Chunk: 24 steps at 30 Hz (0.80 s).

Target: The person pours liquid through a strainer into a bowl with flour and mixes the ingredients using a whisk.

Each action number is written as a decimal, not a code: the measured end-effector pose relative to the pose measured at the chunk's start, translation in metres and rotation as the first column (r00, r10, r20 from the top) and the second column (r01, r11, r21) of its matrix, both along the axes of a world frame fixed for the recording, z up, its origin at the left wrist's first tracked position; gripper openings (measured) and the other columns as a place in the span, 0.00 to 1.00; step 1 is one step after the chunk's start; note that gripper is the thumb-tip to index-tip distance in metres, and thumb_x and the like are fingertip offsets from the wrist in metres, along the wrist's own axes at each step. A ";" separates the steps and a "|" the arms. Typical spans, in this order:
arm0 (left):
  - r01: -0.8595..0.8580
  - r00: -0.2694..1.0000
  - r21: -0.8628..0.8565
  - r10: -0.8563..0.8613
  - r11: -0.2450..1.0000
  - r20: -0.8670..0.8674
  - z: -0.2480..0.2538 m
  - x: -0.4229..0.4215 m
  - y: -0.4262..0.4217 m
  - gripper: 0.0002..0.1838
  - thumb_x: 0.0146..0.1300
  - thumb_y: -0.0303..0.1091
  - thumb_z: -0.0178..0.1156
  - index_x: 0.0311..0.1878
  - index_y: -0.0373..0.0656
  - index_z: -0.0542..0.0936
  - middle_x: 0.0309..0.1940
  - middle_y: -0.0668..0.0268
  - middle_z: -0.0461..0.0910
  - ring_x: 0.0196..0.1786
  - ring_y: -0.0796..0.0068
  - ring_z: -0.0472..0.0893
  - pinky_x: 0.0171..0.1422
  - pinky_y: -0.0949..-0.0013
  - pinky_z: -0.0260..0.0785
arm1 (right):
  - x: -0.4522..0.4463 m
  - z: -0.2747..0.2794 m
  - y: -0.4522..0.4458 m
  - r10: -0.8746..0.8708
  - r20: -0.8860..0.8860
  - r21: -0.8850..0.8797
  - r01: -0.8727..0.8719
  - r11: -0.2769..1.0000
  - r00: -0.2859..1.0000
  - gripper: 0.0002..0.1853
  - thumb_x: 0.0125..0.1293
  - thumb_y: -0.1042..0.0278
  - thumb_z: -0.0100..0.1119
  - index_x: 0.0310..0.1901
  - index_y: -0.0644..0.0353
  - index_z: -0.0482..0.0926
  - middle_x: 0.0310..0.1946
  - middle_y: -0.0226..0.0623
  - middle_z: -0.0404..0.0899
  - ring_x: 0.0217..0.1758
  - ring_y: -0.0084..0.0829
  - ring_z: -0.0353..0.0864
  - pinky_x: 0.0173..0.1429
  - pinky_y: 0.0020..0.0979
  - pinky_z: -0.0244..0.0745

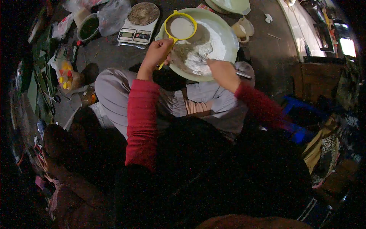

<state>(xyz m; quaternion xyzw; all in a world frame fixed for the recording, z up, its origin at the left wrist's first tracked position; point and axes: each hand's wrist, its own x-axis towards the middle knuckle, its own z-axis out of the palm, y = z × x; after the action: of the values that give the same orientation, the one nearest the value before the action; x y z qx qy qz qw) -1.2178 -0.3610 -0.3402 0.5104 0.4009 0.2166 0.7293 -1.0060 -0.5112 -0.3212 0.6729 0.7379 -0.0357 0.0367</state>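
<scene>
- Dark clothing point(190, 168) lay nearest.
- Left hand point(155, 52) gripped a yellow sieve point(175, 39) over the left part of a pale bowl point(233, 37).
- Right hand point(225, 74), apart from it, clutched a metal utensil point(243, 74) amid the bowl's white powder point(219, 42).

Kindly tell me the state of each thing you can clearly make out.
Yellow sieve: upright, appears to hold white powder
Left hand: closed on the sieve's handle
Pale bowl: uncovered, white powder inside
Metal utensil: lower end in the powder
Right hand: closed around the utensil
Scale: loaded, display unreadable
Plastic bag: crumpled
</scene>
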 end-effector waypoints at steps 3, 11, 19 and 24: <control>0.007 1.000 0.016 -0.007 1.000 0.022 0.000 0.001 0.000 0.18 0.62 0.46 0.50 0.28 0.39 0.75 0.11 0.69 0.68 0.10 0.82 0.64 0.13 0.77 0.56 | 0.034 -0.002 -0.012 -0.002 0.077 -0.107 0.010 0.994 0.997 0.09 0.55 0.72 0.46 0.34 0.62 0.76 0.23 0.47 0.76 0.28 0.43 0.79 0.30 0.41 0.74; -0.029 1.000 0.009 0.029 1.000 -0.011 0.001 0.007 -0.004 0.19 0.61 0.46 0.51 0.24 0.39 0.74 0.10 0.68 0.68 0.09 0.81 0.65 0.13 0.77 0.55 | 0.048 -0.002 0.029 -0.203 0.174 0.136 0.181 0.974 0.964 0.08 0.54 0.71 0.46 0.28 0.60 0.77 0.23 0.45 0.77 0.28 0.43 0.80 0.31 0.40 0.74; -0.003 0.999 -0.001 0.003 1.000 0.043 0.004 0.008 -0.005 0.20 0.61 0.46 0.49 0.25 0.38 0.74 0.09 0.68 0.67 0.09 0.81 0.64 0.13 0.77 0.55 | 0.004 -0.025 0.041 -0.265 0.061 0.058 0.262 0.963 0.962 0.07 0.51 0.71 0.48 0.24 0.62 0.76 0.22 0.46 0.78 0.26 0.44 0.80 0.30 0.41 0.75; 0.017 1.000 -0.009 -0.017 1.000 0.011 0.005 0.004 -0.003 0.18 0.62 0.45 0.49 0.33 0.37 0.75 0.11 0.69 0.68 0.10 0.81 0.64 0.13 0.77 0.55 | -0.006 -0.005 0.017 -0.126 0.015 -0.012 0.126 0.992 0.992 0.07 0.53 0.72 0.47 0.31 0.63 0.76 0.22 0.47 0.76 0.26 0.45 0.79 0.30 0.41 0.73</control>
<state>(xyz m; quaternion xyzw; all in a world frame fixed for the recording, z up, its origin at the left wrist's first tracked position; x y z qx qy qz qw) -1.2141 -0.3637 -0.3354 0.5093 0.3935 0.2116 0.7355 -1.0121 -0.4940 -0.3266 0.7181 0.6935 -0.0381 0.0439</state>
